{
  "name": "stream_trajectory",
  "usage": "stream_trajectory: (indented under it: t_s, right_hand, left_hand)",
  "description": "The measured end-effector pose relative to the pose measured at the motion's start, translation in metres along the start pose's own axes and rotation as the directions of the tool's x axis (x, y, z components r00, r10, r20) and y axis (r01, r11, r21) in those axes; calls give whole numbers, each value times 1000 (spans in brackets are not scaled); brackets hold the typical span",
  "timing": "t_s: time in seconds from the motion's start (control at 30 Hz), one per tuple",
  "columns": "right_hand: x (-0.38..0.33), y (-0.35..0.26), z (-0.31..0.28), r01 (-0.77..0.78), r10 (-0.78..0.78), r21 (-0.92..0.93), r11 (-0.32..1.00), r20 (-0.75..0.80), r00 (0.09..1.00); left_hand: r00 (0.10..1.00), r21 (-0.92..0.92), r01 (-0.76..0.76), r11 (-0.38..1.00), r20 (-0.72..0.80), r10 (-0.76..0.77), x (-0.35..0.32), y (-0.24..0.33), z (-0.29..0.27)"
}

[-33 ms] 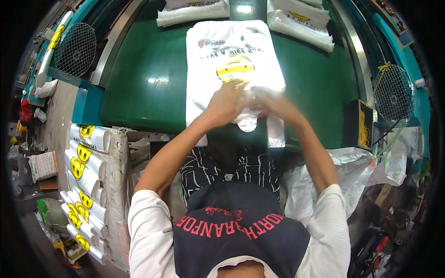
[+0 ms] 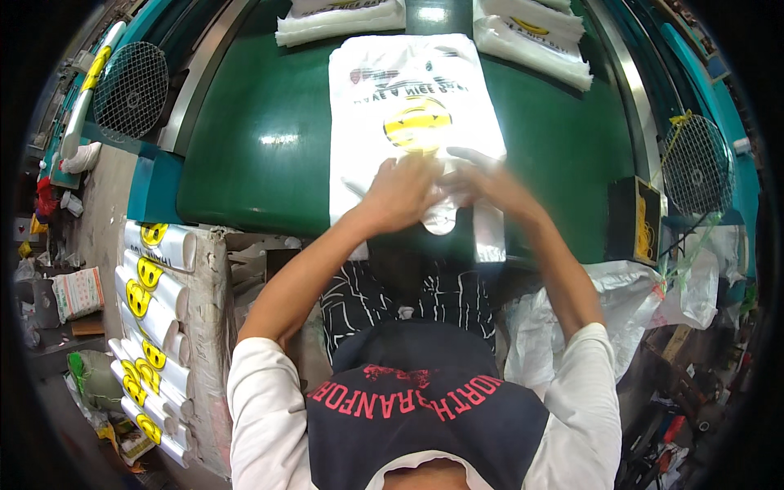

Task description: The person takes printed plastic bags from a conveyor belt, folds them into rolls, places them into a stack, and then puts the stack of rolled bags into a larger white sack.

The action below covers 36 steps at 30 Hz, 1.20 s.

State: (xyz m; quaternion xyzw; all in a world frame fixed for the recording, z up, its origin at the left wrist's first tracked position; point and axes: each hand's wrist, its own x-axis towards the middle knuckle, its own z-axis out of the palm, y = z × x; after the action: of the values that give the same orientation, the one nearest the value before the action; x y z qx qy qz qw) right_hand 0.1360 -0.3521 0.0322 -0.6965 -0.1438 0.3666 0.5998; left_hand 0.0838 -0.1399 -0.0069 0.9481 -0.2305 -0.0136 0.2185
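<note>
Green worktop (image 2: 269,175) fills the upper middle of the frame, its side edges bowed by the lens; wire-guarded fans stand at upper left (image 2: 131,90) and right (image 2: 697,166). White plastic bags (image 2: 359,122) with a yellow smiley print lie flat at upper centre, lower end reaching the worktop's near edge; layer count not discernible. Left hand (image 2: 404,192): fingers curled over the bags just below the print; cannot tell whether it pinches them. Right hand (image 2: 494,186): motion-blurred, close beside the left, over the same end; grip cannot be told. More bag stacks sit at top centre-left (image 2: 341,23) and top right (image 2: 535,49). Rolled printed bags (image 2: 151,306) lie in a column, lower left.
</note>
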Motion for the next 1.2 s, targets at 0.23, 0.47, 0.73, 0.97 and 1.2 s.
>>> stream_trajectory:
  t_s: [0.23,0.47,0.73,0.97,1.2]
  right_hand:
    - [18,31,-25,306,-578,-951,-54,280,766]
    - [93,-15,-61,-175,19,-690,703,-227,974]
    - [55,5,-119,-380,222,-366,849,-405,887]
    - [41,-19,-94,32,-132,-318,948,-299,945]
    - [-14,29,-67,187,-451,-887,423,-27,892]
  left_hand:
    - [989,157,-123,980,104,107,-14,-17,-6]
    - [948,59,-93,994,-299,107,46,-24,-40]
    - [974,100,-226,969,56,222,32,-2,3]
    - [999,269,-14,963,53,-1,8,-22,1]
    - [815,788,-383,483,42,578,-16,-5,-2]
